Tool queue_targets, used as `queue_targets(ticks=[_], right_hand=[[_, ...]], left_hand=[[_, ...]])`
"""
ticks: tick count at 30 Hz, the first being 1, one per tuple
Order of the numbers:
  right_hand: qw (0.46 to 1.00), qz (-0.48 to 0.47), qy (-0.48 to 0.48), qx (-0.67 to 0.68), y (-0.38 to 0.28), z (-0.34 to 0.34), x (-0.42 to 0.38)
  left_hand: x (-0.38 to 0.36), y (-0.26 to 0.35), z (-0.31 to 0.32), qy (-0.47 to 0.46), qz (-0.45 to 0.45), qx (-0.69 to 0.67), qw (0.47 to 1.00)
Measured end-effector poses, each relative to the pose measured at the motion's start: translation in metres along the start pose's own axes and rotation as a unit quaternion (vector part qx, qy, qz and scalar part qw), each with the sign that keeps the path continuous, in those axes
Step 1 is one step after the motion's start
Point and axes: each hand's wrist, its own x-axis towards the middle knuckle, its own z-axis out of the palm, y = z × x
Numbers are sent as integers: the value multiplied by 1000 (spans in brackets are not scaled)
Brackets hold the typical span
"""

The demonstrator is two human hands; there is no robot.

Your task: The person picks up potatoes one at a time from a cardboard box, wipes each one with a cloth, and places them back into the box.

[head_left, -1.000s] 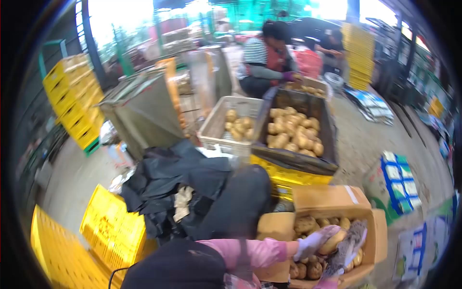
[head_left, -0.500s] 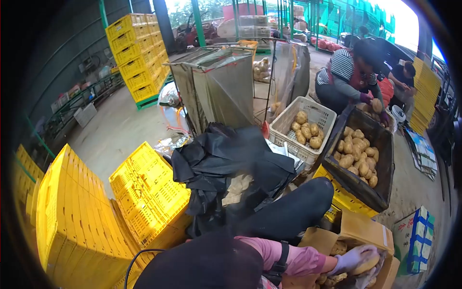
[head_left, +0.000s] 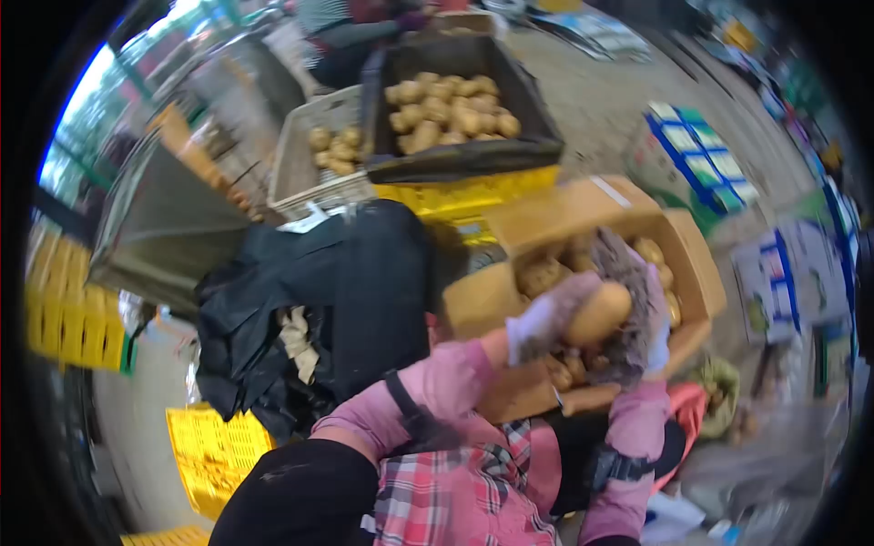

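Observation:
My left hand (head_left: 544, 323), in a light glove, is wrapped round a potato (head_left: 598, 314) above an open cardboard box (head_left: 583, 211). Close on its right, my right hand (head_left: 655, 314), gloved too, holds a grey cloth (head_left: 625, 273) that presses against the potato's side. Below and around both hands, more potatoes (head_left: 648, 252) lie in the box, partly hidden by the hands and the cloth. The box's flaps stand folded outward.
A black-lined crate of potatoes (head_left: 539, 138) rests on a yellow crate (head_left: 473, 193) behind the box. Left of it are a pale crate (head_left: 289, 159) and black cloth (head_left: 381, 264). A co-worker (head_left: 350, 36) sits behind. Printed cartons (head_left: 774, 273) stand right.
The view has swung right and down, bringing the box to the middle. Both hands now show, together at a potato with the cloth.

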Motion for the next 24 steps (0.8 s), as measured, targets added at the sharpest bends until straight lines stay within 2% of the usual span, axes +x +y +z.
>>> queue_targets(ticks=[1,2,3,4,5,7,8,9,11,12,13,14,16,17,18,19,20,21,22,23,24], right_hand=[[999,-26,4,36,-3,18,-10],[998,-63,0,0,-4,19,-19],[995,-96,-14,-34,-4,20,-21],[994,-103,3,-31,-7,26,-24],[965,-107,80,-228,-2,13,-22],[951,-141,137,-239,7,10,-21],[922,-174,169,-300,19,3,-19],[887,-214,200,-356,28,-1,-16],[798,-259,189,-511,39,1,-19],[793,-285,124,-524,38,7,-23],[783,-306,57,-538,37,14,-26],[759,-324,61,-562,38,23,-27],[722,-342,97,-594,37,35,-27],[783,-302,126,-529,35,36,-27],[836,-256,155,-461,33,35,-26],[878,-207,184,-389,29,32,-23],[922,-196,165,-290,23,25,-17],[929,-170,165,-283,27,0,-7],[961,-92,150,-213,20,-17,-6],[964,-62,166,-199,25,-42,-4],[953,-45,203,-222,28,-57,0]], left_hand=[[-7,15,12,43,-30,-36,998],[-6,10,9,40,11,-39,998],[7,4,-10,-52,-7,-95,994],[13,1,-16,-58,12,-106,993],[19,-6,-16,-65,28,-116,991],[24,-18,-3,131,21,-111,985],[31,-25,8,228,25,-108,967],[69,-61,-22,113,35,-270,956],[40,-28,10,61,-47,-284,956],[55,-44,-12,-84,17,-317,944],[86,-73,-51,-229,78,-343,908],[105,-88,-71,-367,133,-361,847],[80,-64,-40,-145,97,-273,946],[68,-58,-30,-25,74,-223,972],[77,-64,-30,26,109,-219,969],[65,-50,-15,35,184,-67,980],[48,-37,-1,41,251,86,963],[38,-28,7,17,181,22,983],[30,-19,15,3,106,-47,993],[21,-10,23,-1,32,-112,993],[18,-6,19,-17,12,-125,992]])
